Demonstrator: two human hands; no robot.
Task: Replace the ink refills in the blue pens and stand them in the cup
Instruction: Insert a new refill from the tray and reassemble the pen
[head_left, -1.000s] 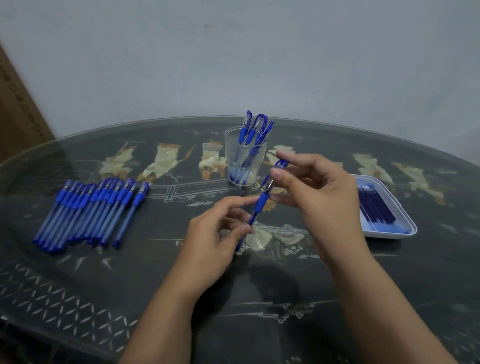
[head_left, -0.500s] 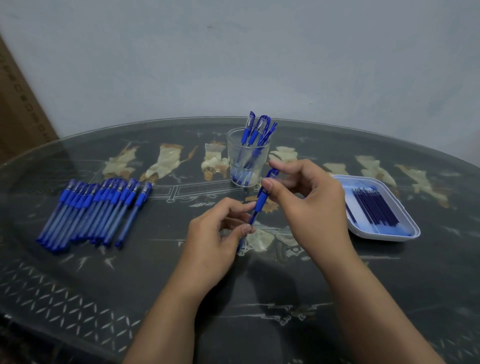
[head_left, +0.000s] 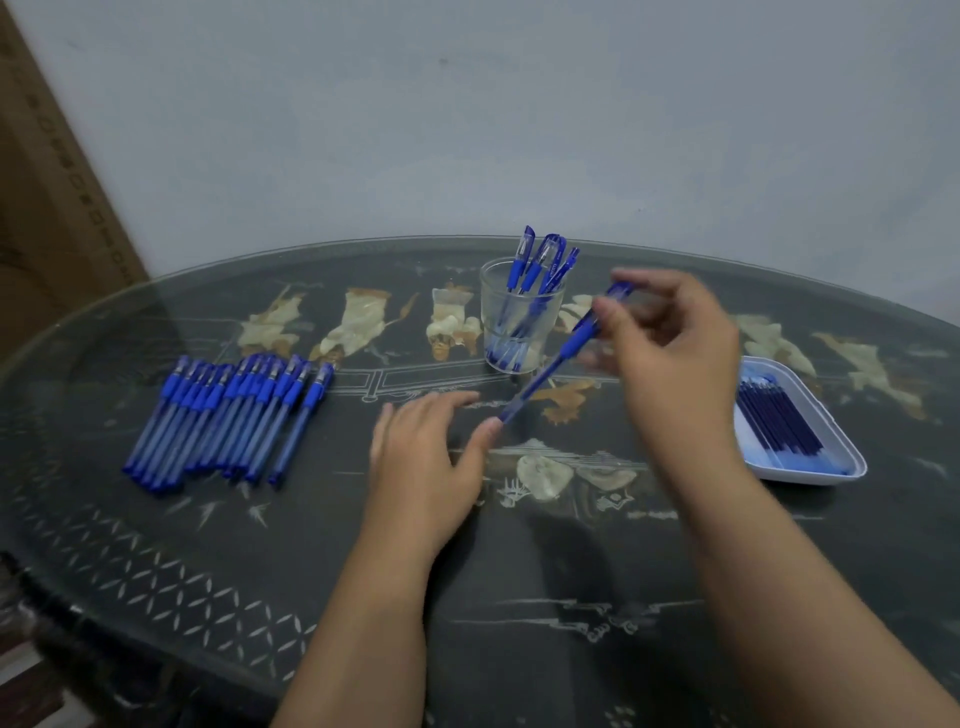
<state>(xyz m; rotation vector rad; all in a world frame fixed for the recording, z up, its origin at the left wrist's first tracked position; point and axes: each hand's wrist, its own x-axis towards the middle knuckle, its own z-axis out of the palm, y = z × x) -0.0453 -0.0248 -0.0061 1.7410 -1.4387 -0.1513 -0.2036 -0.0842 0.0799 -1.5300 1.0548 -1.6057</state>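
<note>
Blue plastic, light and stiff, the pen (head_left: 561, 358) slants just right of the cup (head_left: 522, 322), its upper end pinched in the blurred right hand (head_left: 675, 353). The left hand (head_left: 426, 457) lies on the surface (head_left: 571, 571) in front of the cup, fingers loosely spread and gripping nothing. Its thumb tip sits at the pen's lower end, though I cannot tell whether they touch. More pens (head_left: 228, 415) lie well left of the cup, and refills (head_left: 779, 421) fill a tray (head_left: 805, 477) well right. The smooth barrel may slip, so the darker grip sleeve looks the surest hold.
</note>
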